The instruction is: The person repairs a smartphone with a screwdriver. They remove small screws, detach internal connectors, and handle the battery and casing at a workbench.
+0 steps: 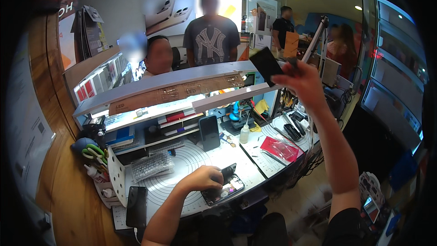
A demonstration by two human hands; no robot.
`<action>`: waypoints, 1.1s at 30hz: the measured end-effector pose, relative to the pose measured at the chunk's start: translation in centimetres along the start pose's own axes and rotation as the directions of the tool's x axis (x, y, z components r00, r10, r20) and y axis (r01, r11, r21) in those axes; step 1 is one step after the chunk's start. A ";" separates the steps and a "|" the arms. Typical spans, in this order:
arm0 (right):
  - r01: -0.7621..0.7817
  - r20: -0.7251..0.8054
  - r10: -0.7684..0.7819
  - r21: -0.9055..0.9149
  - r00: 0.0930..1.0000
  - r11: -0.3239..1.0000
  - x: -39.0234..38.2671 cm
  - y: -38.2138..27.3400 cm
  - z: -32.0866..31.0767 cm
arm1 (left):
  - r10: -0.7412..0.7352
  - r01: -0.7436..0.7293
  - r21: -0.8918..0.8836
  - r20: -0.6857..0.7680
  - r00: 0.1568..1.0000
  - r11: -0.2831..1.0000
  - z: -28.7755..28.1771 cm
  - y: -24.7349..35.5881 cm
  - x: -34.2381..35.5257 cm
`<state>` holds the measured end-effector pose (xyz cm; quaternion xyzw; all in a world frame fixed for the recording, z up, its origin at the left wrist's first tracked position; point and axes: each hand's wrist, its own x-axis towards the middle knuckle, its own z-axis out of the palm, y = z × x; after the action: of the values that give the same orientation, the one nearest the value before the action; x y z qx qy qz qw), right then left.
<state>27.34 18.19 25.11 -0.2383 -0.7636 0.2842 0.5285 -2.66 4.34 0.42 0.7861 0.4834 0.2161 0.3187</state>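
Raised at the upper right, my right hand (pixel 298 79) grips a thin black phone-sized slab (pixel 265 66) by its lower right side. I cannot tell whether the slab is a whole phone, a screen or a cover. Down on the bench, my left hand (pixel 202 179) is curled over an opened phone (pixel 226 188) whose inner parts show. A small black flat piece (pixel 229 170) stands tilted up beside its fingers. The fingertips are partly hidden, so their hold is unclear. Behind them a dark phone (pixel 209 133) leans upright, and another phone (pixel 136 207) lies at the left with a cable.
A bubble-wrap packet (pixel 153 166) lies on the marked work mat (pixel 182 198). To the left is a holder with green-handled scissors (pixel 94 151); to the right are a small bottle (pixel 244 134) and a red packet (pixel 279 149). A shelf (pixel 168 84) and people stand beyond.
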 end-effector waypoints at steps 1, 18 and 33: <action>-0.104 0.061 0.104 0.003 0.993 0.995 2.4 -1.0 1.2 | -0.006 0.006 0.000 -0.005 1.000 1.000 -0.1 -0.1 -0.3; -0.577 0.340 0.640 -0.275 0.689 0.769 19.9 7.9 14.5 | -0.012 0.012 -0.038 0.002 1.000 0.999 0.5 -0.1 0.5; 0.406 0.614 -0.058 -0.446 0.787 0.798 19.4 10.0 16.0 | -0.012 0.013 -0.059 0.026 1.000 0.998 0.5 -0.4 0.5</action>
<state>6.49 35.41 26.80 -0.1844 -0.9586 0.0368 0.2140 -2.34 4.74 -0.21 0.7760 0.4778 0.2182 0.3491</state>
